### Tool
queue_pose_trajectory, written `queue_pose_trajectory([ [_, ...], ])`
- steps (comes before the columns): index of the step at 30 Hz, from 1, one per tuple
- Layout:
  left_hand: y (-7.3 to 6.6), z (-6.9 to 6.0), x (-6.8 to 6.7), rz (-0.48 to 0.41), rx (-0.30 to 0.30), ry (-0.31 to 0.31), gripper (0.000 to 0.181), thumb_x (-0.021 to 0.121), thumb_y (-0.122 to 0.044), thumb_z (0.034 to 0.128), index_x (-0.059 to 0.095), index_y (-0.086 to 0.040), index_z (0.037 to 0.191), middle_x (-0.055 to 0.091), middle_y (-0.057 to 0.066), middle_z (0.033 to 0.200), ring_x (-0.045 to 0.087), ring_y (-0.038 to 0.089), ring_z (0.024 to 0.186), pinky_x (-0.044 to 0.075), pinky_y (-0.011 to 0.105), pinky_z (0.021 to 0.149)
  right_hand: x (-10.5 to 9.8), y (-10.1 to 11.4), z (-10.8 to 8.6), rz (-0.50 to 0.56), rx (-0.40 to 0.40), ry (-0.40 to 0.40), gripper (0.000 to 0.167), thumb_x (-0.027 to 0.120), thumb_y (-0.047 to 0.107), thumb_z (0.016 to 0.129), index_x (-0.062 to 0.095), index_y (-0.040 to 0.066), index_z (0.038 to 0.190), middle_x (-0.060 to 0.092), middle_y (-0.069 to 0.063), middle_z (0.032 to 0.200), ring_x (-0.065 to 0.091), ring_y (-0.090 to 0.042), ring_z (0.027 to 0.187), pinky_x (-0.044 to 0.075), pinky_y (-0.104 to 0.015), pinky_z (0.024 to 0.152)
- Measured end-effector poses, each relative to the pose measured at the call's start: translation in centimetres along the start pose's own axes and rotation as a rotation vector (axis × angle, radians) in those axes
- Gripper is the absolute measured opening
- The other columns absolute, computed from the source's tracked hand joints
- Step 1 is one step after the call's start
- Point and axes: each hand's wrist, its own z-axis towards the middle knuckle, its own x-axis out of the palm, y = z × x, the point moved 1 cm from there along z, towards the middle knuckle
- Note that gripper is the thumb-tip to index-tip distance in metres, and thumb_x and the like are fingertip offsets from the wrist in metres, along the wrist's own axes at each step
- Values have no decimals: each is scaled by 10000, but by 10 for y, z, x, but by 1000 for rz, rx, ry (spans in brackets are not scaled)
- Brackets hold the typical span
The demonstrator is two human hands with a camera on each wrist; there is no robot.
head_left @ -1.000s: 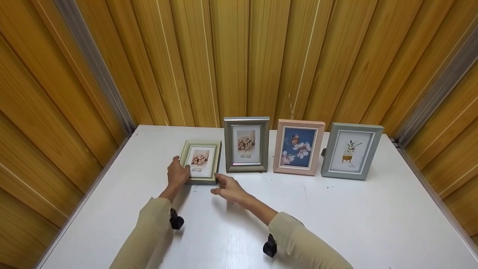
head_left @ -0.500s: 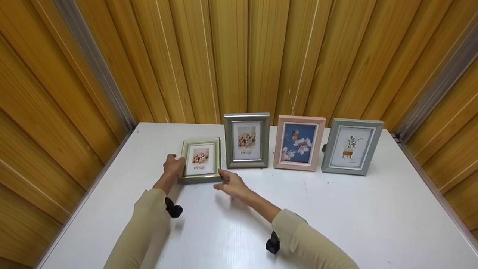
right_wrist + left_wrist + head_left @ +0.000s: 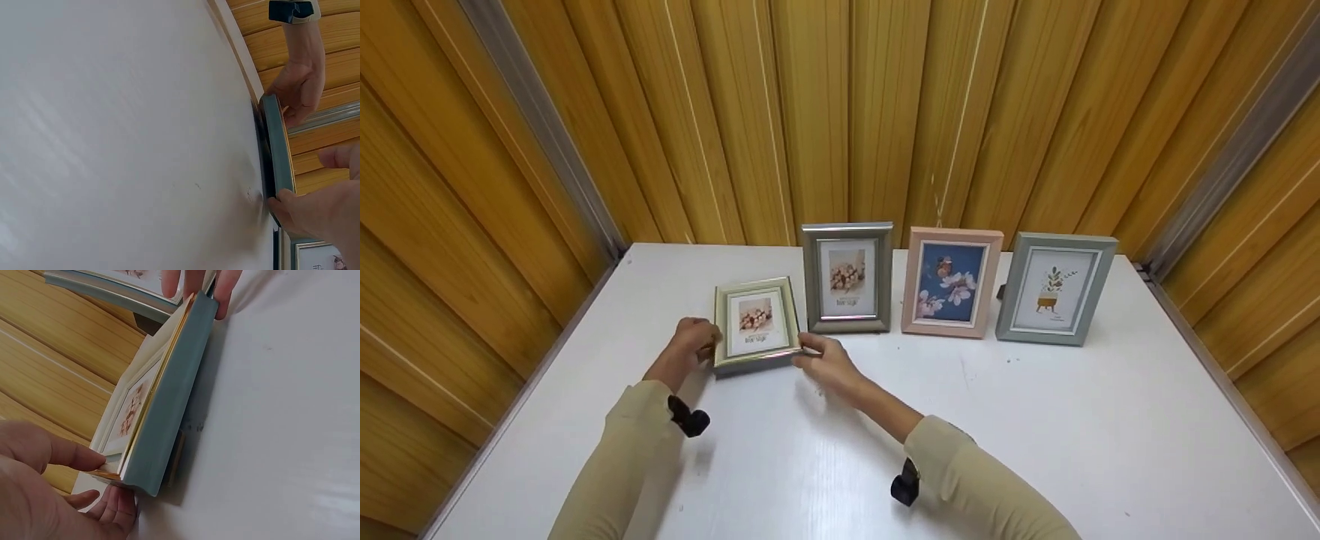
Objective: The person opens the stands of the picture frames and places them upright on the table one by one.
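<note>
A small picture frame [image 3: 726, 309] with pale green-gold edging and a flower picture leans back, face up, at the left of the table. My left hand [image 3: 682, 349] pinches its left edge; in the left wrist view one digit presses the front of the frame [image 3: 160, 416] while other fingers curl behind. At the lower right corner, my right hand [image 3: 832, 369] holds the frame between its digits. The right wrist view shows fingertips [image 3: 284, 202] against the frame's blue-grey side, with another digit standing off it. A thin brownish piece [image 3: 177, 458] shows underneath; the back is hidden.
Standing in a row to the right are a grey-green frame [image 3: 811, 285], a pink frame [image 3: 906, 300] and a blue-green frame [image 3: 1011, 300]. The first is close to the held frame's right edge. Wood-patterned panels [image 3: 765, 112] wall in the white table [image 3: 1035, 427].
The held frame has turned slightly and shifted a little left. My left hand has moved from over its front to its left edge. My right hand has closed in on the lower right corner.
</note>
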Motion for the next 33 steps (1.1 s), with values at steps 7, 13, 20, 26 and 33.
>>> queue_pose_trajectory([
  [7, 2, -6, -10, 45, 10, 72, 223, 556, 33, 887, 450, -92, 737, 483, -51, 615, 503, 88, 605, 500, 239, 614, -4, -2, -3, 60, 16, -29, 564, 620, 71, 919, 480, -120, 1431, 526, -296, 1462, 520, -405, 1369, 474, -399, 1123],
  [13, -5, -18, -15, 16, 10, 149, 661, 579, 3, 912, 329, 33, 1523, 585, 21, 898, 573, 110, 790, 562, 265, 786, -12, 2, -5, 95, 11, -80, 567, 611, 51, 905, 486, -122, 1429, 556, -290, 1426, 637, -295, 1200, 548, -324, 1011],
  [20, -11, -34, -17, -35, 44, 190, 778, 630, -2, 900, 245, -23, 1576, 503, 70, 1215, 596, 164, 965, 545, 346, 923, -21, 4, -8, 130, -11, -99, 519, 629, 19, 944, 482, -152, 1412, 589, -312, 1341, 681, -175, 1030, 578, -342, 977],
  [26, -8, -49, -13, -65, 104, 239, 640, 665, 30, 870, 355, -66, 1422, 542, 35, 1141, 632, 151, 910, 565, 353, 906, -27, 6, -15, 153, -21, -108, 487, 687, -18, 918, 544, -135, 1368, 621, -243, 1195, 656, -105, 889, 605, -306, 905],
  [33, -7, -69, -2, -53, 177, 300, 571, 667, 85, 833, 408, -85, 1313, 523, 47, 1156, 591, 165, 1015, 583, 339, 871, -39, 9, -27, 97, -30, -122, 447, 733, 33, 899, 621, -81, 1317, 636, -111, 1042, 646, -77, 790, 625, -288, 784],
])
